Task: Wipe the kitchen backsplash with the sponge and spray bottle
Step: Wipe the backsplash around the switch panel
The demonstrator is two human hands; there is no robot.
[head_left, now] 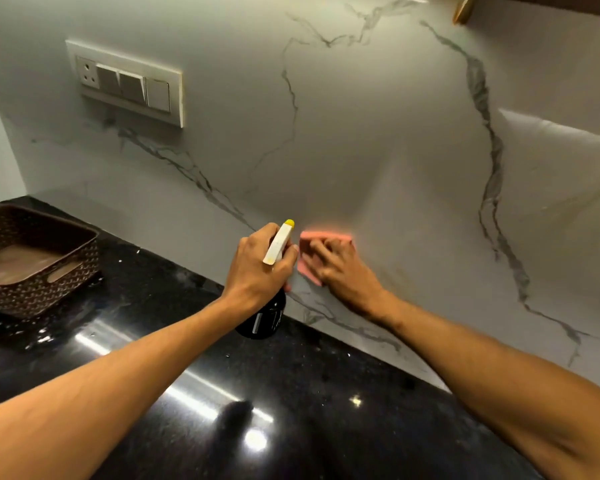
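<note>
The backsplash [361, 140] is white marble with grey veins, rising from a black countertop. My right hand [340, 268] presses a pink sponge [307, 249] flat against the lower part of the wall. Just left of it, my left hand [257, 268] grips the neck of a spray bottle [265, 318] with a dark body, a white trigger head and a yellow nozzle tip pointing toward the wall. The bottle hangs above the countertop, close to the sponge.
A glossy black countertop [222, 393] runs along the bottom with scattered droplets. A brown woven basket [32, 258] sits at the far left. A switch and socket panel [129, 84] is mounted on the wall upper left. A wooden cabinet edge [465, 8] shows top right.
</note>
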